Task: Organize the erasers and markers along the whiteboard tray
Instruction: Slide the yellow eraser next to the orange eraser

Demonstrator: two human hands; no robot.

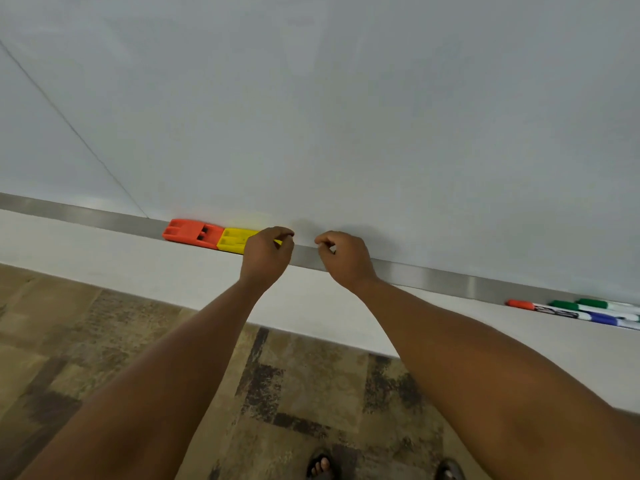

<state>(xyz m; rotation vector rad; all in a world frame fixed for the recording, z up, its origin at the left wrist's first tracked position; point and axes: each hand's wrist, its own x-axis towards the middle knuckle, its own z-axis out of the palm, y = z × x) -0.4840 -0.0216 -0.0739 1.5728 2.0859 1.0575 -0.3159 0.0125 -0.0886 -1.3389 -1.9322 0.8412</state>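
An orange eraser (192, 231) and a yellow eraser (233, 239) lie end to end on the metal whiteboard tray (415, 271). My left hand (266, 255) covers the yellow eraser's right end, fingers curled around it. My right hand (346, 258) hovers over the bare tray just to the right, fingers curled with nothing visible in them. Far right on the ledge lie several markers: a red-capped one (520, 304), two green-capped ones (568, 305) (594, 302) and a blue one (604, 319).
The whiteboard (346, 116) fills the upper view. A white ledge (138, 265) runs below the tray. Patterned carpet (311, 382) lies underneath, and my sandalled feet (320, 465) show at the bottom edge.
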